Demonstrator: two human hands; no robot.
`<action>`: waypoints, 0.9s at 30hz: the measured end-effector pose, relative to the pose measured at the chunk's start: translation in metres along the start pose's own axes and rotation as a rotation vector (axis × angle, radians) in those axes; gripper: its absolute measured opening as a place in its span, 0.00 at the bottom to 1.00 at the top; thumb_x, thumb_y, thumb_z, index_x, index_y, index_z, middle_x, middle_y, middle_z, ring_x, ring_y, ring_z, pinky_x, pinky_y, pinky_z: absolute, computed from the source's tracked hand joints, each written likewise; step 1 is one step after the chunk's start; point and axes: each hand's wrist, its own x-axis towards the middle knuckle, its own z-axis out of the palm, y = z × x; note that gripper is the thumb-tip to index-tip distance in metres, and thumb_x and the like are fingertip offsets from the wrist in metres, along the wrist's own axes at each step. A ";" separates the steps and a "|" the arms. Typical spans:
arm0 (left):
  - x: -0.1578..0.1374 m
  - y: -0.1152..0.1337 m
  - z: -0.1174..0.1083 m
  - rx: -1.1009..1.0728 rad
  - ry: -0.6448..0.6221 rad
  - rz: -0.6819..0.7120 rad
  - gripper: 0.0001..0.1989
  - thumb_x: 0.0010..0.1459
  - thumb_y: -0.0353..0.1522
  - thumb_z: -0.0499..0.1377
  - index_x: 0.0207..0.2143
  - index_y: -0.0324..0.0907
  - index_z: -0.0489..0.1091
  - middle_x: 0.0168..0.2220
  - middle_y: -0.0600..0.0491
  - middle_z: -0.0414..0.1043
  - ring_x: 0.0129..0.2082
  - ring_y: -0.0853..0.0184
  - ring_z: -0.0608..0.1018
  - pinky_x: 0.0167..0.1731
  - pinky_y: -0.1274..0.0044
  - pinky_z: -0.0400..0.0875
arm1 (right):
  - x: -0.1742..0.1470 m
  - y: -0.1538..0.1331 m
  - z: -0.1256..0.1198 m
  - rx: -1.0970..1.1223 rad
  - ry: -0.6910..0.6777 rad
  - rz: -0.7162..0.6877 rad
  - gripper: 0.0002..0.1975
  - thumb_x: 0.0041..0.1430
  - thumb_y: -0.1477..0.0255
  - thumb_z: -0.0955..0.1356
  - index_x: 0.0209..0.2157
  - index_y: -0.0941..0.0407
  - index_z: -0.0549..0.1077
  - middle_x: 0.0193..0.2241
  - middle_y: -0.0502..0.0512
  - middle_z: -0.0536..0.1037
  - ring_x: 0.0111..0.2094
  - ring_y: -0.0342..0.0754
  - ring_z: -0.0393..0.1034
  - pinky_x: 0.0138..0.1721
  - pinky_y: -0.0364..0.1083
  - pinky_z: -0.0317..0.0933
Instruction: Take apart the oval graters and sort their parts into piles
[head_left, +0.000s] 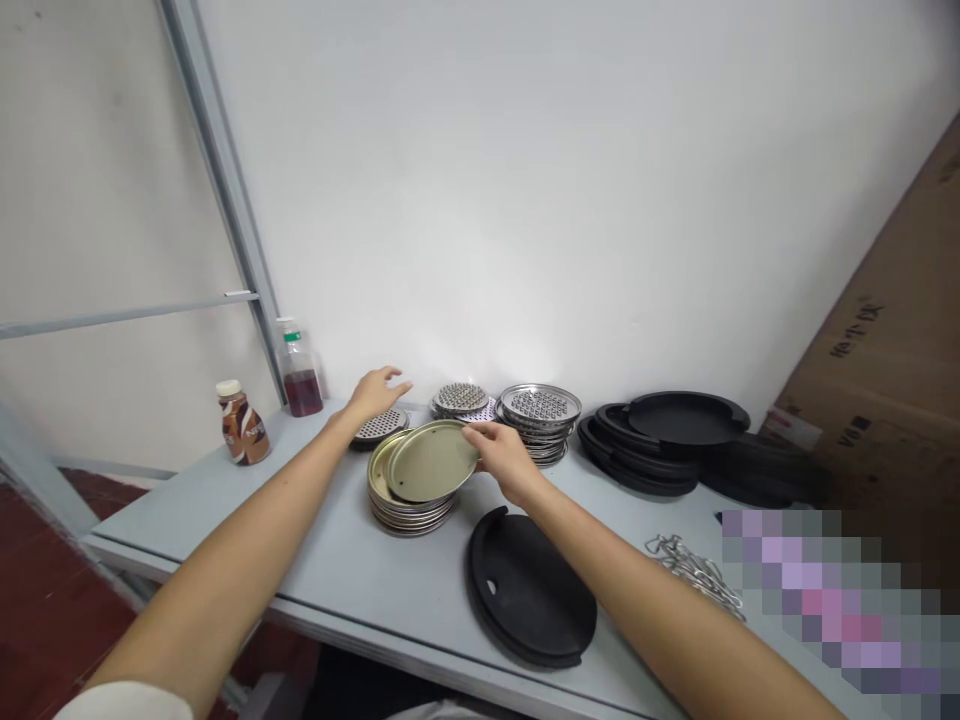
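Observation:
My right hand [506,462] pinches the rim of a gold-coloured round metal plate [433,462], tilted over a stack of similar round plates [412,518]. Behind that stack, my left hand [377,393] hovers with its fingers apart and nothing in them. Just below it lies a dark-rimmed perforated grater disc [381,426], partly covered by the hand and the stack. Further right are small grater discs [461,398] and a taller pile of larger silver grater discs [541,405]. A black round plastic base [532,590] with a small hole rests on the table in front of my right forearm.
Stacked black round bases [667,420] stand against the wall at right, beside a large cardboard box [877,350]. Metal wire clips [694,570] lie near my right forearm. A brown-labelled bottle [244,425] and a bottle of red liquid [301,375] stand at left.

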 end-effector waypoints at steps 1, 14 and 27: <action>-0.005 -0.017 -0.001 0.030 0.009 -0.072 0.23 0.58 0.43 0.58 0.50 0.37 0.71 0.50 0.41 0.74 0.50 0.54 0.76 0.50 0.68 0.68 | 0.001 0.002 0.002 -0.027 0.006 -0.019 0.10 0.50 0.67 0.71 0.32 0.58 0.78 0.29 0.56 0.79 0.25 0.49 0.72 0.23 0.46 0.67; -0.058 -0.093 0.033 0.071 0.113 -0.384 0.31 0.53 0.47 0.60 0.52 0.33 0.71 0.48 0.34 0.73 0.51 0.47 0.73 0.51 0.63 0.65 | -0.055 0.001 -0.130 -0.955 -0.476 0.068 0.40 0.43 0.55 0.75 0.56 0.57 0.69 0.39 0.58 0.79 0.35 0.50 0.73 0.35 0.44 0.64; -0.203 0.117 -0.034 -0.098 0.048 0.798 0.28 0.56 0.43 0.62 0.57 0.45 0.64 0.55 0.45 0.69 0.56 0.55 0.71 0.60 0.61 0.62 | -0.052 0.017 -0.119 -0.212 -0.372 0.312 0.21 0.50 0.55 0.73 0.18 0.58 0.69 0.13 0.45 0.66 0.16 0.37 0.57 0.18 0.39 0.50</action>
